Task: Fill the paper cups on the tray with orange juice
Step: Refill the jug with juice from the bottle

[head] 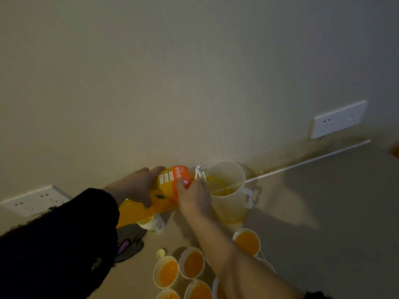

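Juice bottle [166,190] is tipped nearly flat over the tabletop [323,201], mouth at the clear jug [228,203] w/ juice streaming in. Left grip [138,184] wraps the bottle's mid-body; right grip [194,197] clasps its shoulder near the neck. Bottle looks fairly full, so prob. heavy, thin-walled, squashy & slick: 2-handed hold suits, no squeezing. Paper cups [193,263] nearer the person, filled: light, soft-walled; take by the sides.

Middle of my feed, juice bottle [167,188], white characters 鲜果橙 on its orange label, three small white panels beside them too fine to read, green print on stacked cups [154,224] illegible
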A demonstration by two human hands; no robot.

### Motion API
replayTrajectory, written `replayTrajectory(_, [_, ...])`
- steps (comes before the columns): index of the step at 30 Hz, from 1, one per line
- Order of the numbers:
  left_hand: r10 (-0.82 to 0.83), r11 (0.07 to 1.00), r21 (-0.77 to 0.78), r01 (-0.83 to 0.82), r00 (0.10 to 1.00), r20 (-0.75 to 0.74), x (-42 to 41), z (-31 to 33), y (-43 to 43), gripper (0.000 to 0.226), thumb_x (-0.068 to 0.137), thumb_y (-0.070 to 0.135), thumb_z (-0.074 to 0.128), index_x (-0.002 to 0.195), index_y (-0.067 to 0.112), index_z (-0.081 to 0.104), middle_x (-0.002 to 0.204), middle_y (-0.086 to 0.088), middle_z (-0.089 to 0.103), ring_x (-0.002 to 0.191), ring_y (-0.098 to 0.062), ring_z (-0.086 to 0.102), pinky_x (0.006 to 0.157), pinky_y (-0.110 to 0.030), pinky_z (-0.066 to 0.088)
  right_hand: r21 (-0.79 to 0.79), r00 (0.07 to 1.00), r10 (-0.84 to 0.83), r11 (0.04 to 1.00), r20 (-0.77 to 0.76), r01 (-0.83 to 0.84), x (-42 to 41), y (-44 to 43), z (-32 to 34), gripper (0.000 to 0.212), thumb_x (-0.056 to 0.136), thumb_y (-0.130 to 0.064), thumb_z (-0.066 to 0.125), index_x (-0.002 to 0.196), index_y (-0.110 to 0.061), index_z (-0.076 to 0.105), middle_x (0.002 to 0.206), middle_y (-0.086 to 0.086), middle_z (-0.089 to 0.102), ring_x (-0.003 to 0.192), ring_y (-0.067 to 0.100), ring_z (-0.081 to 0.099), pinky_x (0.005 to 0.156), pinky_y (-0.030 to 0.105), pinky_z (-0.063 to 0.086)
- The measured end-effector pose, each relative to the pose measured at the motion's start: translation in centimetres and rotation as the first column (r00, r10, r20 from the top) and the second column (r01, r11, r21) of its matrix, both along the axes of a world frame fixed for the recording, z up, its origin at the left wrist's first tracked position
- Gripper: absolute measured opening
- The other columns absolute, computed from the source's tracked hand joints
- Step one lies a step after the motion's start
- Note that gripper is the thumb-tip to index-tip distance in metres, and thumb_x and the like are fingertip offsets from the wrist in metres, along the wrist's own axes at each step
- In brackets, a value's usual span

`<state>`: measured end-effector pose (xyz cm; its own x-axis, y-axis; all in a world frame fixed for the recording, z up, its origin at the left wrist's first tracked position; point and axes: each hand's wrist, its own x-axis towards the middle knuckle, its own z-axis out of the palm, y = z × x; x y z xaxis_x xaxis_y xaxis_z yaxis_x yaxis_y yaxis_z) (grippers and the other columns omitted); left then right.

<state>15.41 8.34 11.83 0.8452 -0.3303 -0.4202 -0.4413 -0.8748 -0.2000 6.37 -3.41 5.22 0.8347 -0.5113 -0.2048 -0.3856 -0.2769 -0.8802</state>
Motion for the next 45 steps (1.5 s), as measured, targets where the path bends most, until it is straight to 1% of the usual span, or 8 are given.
replayTrajectory(6, [-0.005,1.0,0.007,0.005,1.0,0.007,0.0,0.1,0.0,0.119,0.061,0.026,0.084,0.148,0.033,0.004,0.129,-0.006,0.04,0.116,-0.028,0.046,0.088,-0.035,0.047,-0.019,1.0,-0.001,1.0,0.002,0.001,0.1,0.0,0.2,0.061,0.094,-0.055,0.041,0.133,-0.007,0.045,0.13,0.01,0.054,0.116,0.026,0.054,0.093,0.035,0.045])
replayTrajectory(12, [-0.006,1.0,0.008,0.006,1.0,0.005,0.1,0.3,-0.2,0.118,0.061,0.026,0.084,0.148,0.033,0.005,0.127,-0.006,0.041,0.114,-0.027,0.047,0.086,-0.034,0.047,-0.003,1.0,0.001,1.0,-0.002,-0.001,0.0,0.0,0.1,0.062,0.094,-0.056,0.041,0.133,-0.008,0.044,0.13,0.009,0.054,0.116,0.025,0.055,0.094,0.036,0.049])
replayTrajectory(17, [0.005,1.0,0.013,-0.005,1.0,0.0,0.1,0.4,-0.3,0.118,0.061,0.026,0.084,0.148,0.034,0.005,0.128,-0.006,0.04,0.115,-0.028,0.046,0.088,-0.035,0.047,-0.012,1.0,0.001,1.0,0.002,-0.001,0.0,-0.1,0.3,0.061,0.095,-0.054,0.041,0.134,-0.007,0.045,0.131,0.01,0.053,0.119,0.026,0.053,0.094,0.034,0.044])
replayTrajectory(26, [0.001,0.999,0.032,-0.001,1.0,0.011,-0.2,1.0,-0.1,0.117,0.062,0.025,0.084,0.147,0.034,0.004,0.129,-0.006,0.04,0.115,-0.027,0.046,0.089,-0.035,0.047,0.027,1.0,0.026,0.999,-0.003,-0.026,-0.1,0.3,0.5,0.063,0.094,-0.058,0.038,0.136,-0.01,0.042,0.131,0.008,0.053,0.116,0.024,0.056,0.094,0.035,0.049])
replayTrajectory(30, [-0.008,0.999,0.046,0.007,1.0,0.018,-0.3,1.1,0.1,0.116,0.063,0.024,0.083,0.148,0.033,0.005,0.128,-0.007,0.041,0.115,-0.027,0.047,0.089,-0.035,0.047,-0.004,1.0,0.028,1.0,-0.006,-0.028,-0.4,0.4,0.5,0.061,0.095,-0.058,0.037,0.134,-0.011,0.043,0.131,0.008,0.055,0.115,0.024,0.057,0.093,0.034,0.049])
replayTrajectory(36, [0.009,0.999,0.044,-0.01,1.0,0.008,-0.4,0.6,0.1,0.118,0.062,0.026,0.084,0.147,0.034,0.004,0.129,-0.005,0.041,0.116,-0.027,0.046,0.09,-0.036,0.049,0.01,1.0,0.022,1.0,-0.005,-0.022,-0.4,0.4,0.3,0.062,0.094,-0.059,0.039,0.134,-0.012,0.043,0.13,0.006,0.055,0.115,0.023,0.057,0.094,0.035,0.05])
replayTrajectory(41, [0.026,0.999,0.03,-0.026,1.0,0.005,-0.5,0.7,0.1,0.118,0.061,0.025,0.084,0.147,0.034,0.005,0.128,-0.005,0.041,0.115,-0.026,0.046,0.088,-0.035,0.048,-0.006,1.0,0.019,1.0,-0.007,-0.019,-0.5,0.2,0.5,0.06,0.095,-0.055,0.04,0.132,-0.009,0.046,0.13,0.009,0.055,0.116,0.025,0.055,0.093,0.036,0.046])
replayTrajectory(45, [0.025,0.999,0.033,-0.025,1.0,0.006,-0.5,0.8,0.2,0.119,0.061,0.025,0.085,0.147,0.034,0.004,0.128,-0.005,0.04,0.115,-0.026,0.045,0.088,-0.035,0.047,0.0,1.0,0.025,1.0,0.001,-0.025,-0.5,0.3,0.5,0.061,0.095,-0.056,0.04,0.133,-0.009,0.045,0.13,0.009,0.054,0.117,0.025,0.055,0.093,0.036,0.046])
